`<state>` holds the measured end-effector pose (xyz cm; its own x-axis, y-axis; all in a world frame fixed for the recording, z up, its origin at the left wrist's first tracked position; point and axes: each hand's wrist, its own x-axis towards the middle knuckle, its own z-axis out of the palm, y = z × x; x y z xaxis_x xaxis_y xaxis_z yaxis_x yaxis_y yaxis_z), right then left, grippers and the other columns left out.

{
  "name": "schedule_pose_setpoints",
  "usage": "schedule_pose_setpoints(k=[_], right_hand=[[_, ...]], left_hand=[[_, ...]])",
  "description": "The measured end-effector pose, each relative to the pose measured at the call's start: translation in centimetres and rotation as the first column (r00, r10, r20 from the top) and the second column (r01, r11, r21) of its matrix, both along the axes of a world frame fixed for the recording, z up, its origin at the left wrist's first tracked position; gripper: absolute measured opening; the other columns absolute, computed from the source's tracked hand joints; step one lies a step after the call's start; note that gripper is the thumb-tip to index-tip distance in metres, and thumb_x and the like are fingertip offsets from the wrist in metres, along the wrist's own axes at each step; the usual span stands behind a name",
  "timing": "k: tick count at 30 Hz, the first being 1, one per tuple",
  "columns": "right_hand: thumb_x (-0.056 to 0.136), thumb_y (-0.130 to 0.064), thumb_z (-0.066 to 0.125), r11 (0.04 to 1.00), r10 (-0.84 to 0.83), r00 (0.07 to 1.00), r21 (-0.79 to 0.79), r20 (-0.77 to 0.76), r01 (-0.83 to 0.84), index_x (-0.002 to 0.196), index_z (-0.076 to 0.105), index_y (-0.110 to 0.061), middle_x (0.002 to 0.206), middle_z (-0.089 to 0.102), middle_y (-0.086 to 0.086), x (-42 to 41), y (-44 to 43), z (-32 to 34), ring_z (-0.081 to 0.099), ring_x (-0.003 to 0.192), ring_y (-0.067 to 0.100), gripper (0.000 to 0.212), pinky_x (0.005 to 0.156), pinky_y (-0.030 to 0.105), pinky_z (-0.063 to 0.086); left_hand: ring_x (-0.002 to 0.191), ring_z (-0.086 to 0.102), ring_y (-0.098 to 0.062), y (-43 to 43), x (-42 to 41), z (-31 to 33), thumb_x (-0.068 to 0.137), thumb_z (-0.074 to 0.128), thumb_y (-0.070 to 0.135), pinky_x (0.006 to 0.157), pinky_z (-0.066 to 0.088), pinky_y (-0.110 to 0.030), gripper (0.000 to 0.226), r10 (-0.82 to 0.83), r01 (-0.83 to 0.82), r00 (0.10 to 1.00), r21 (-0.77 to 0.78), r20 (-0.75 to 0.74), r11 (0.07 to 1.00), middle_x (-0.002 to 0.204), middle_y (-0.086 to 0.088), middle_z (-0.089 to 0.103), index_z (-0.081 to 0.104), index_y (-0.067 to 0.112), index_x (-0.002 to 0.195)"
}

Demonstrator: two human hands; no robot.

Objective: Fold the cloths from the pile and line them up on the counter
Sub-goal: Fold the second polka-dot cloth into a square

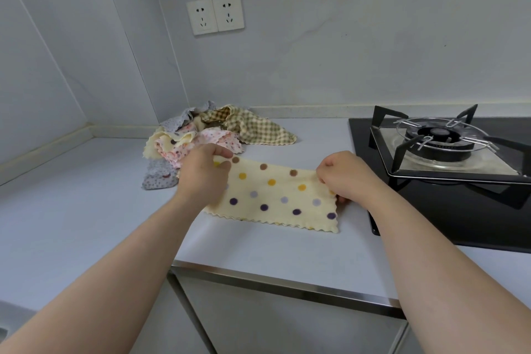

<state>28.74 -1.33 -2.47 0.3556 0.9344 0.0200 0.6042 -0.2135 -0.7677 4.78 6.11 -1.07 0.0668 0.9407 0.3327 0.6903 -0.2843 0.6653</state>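
Note:
A cream cloth with brown, yellow and purple dots [275,198] lies folded into a long strip on the white counter [86,224]. My left hand [205,172] pinches its far left end between thumb and fingers. My right hand [343,177] grips its right edge with curled fingers. Behind my left hand sits the pile of cloths [201,138]: a checked one on the right, pink floral and grey floral ones to the left, all crumpled.
A black gas hob [448,169] with a metal pan support stands at the right, close to the cloth's right end. Two wall sockets [215,13] are above the pile. The counter's front edge [281,282] runs below the cloth; walls close the left and back.

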Motion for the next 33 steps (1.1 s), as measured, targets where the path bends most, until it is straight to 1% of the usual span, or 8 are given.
schedule_pose_setpoints(k=[4,8,11,18,23,26,29,33], right_hand=[[0.082,-0.029,0.055,1.0,0.007,0.993,0.01,0.117,-0.008,0.102,0.063,-0.027,0.102,0.066,-0.005,0.0,-0.1,-0.1,0.064,0.089,0.018,0.021,0.08,0.037,0.056],[0.092,-0.044,0.058,0.909,-0.005,0.947,0.396,0.32,-0.129,0.132,0.052,-0.027,0.127,0.055,-0.007,-1.6,0.2,-0.4,0.05,0.118,0.016,0.045,0.102,0.038,0.041],[0.097,-0.058,0.044,0.884,0.156,0.927,0.371,0.342,-0.285,0.136,0.05,-0.028,0.12,0.058,-0.012,-3.4,0.5,-0.3,0.051,0.113,0.01,0.049,0.101,0.033,0.039],[0.087,-0.07,0.048,0.87,0.189,0.957,0.414,0.219,-0.267,0.079,0.041,-0.029,0.062,0.053,-0.009,-3.8,0.0,0.7,0.051,0.061,0.008,0.042,0.058,0.033,0.041],[0.085,-0.071,0.041,0.846,0.308,0.951,0.448,0.031,-0.288,0.079,0.055,-0.018,0.054,0.047,-0.018,-3.5,-0.7,2.8,0.041,0.05,0.001,0.055,0.052,0.017,0.034],[0.089,-0.069,0.045,0.893,0.397,0.905,0.295,-0.156,-0.341,0.088,0.07,-0.021,0.073,0.07,-0.016,-3.3,-1.0,3.3,0.065,0.067,0.006,0.055,0.068,0.023,0.051],[0.095,-0.062,0.046,0.944,0.315,0.947,0.085,0.058,-0.319,0.096,0.074,-0.02,0.092,0.075,0.002,-2.9,-0.3,2.3,0.07,0.087,0.02,0.051,0.084,0.035,0.055],[0.097,-0.057,0.046,0.968,0.251,0.866,-0.097,0.432,-0.232,0.094,0.061,-0.027,0.091,0.062,-0.012,-2.7,0.0,0.6,0.058,0.081,0.008,0.033,0.067,0.03,0.046]], left_hand=[[0.098,0.049,-0.001,-1.0,0.4,1.0,0.096,0.06,0.012,0.082,0.033,-0.005,0.016,-0.137,0.137,0.99,0.253,-0.019,0.958,0.108,0.014,0.052,0.068,0.024,0.103],[0.093,0.049,0.006,-2.2,1.1,1.7,0.093,0.062,0.006,0.08,0.034,0.0,0.015,-0.281,0.299,0.954,0.444,-0.109,0.845,0.105,0.01,0.056,0.069,0.018,0.098],[0.095,0.05,0.005,-3.2,1.7,2.2,0.091,0.063,0.001,0.073,0.038,-0.005,0.016,-0.343,0.377,0.925,0.522,-0.164,0.765,0.104,0.007,0.058,0.07,0.014,0.097],[0.099,0.054,0.007,-4.1,1.7,4.0,0.09,0.065,0.003,0.085,0.038,-0.008,0.022,-0.398,0.362,0.916,0.557,-0.06,0.748,0.101,0.017,0.056,0.07,0.021,0.099],[0.094,0.068,-0.01,-4.3,0.3,6.0,0.09,0.068,0.005,0.085,0.055,-0.031,0.027,-0.456,0.358,0.819,0.311,0.348,0.88,0.102,0.012,0.071,0.073,0.031,0.095],[0.084,0.073,-0.024,-3.6,-0.3,6.5,0.09,0.066,0.001,0.075,0.061,-0.039,0.023,-0.349,0.42,0.714,0.027,0.607,0.907,0.099,-0.005,0.076,0.076,0.02,0.1],[0.086,0.074,-0.027,-1.8,-0.4,4.4,0.091,0.065,0.003,0.075,0.062,-0.042,0.021,-0.179,0.359,0.837,-0.272,0.517,0.893,0.106,-0.01,0.075,0.076,0.019,0.101],[0.099,0.065,-0.019,-0.3,0.2,-0.8,0.093,0.068,0.024,0.087,0.053,-0.032,0.014,-0.184,0.188,0.982,-0.34,0.045,0.921,0.12,0.0,0.065,0.073,0.028,0.106]])
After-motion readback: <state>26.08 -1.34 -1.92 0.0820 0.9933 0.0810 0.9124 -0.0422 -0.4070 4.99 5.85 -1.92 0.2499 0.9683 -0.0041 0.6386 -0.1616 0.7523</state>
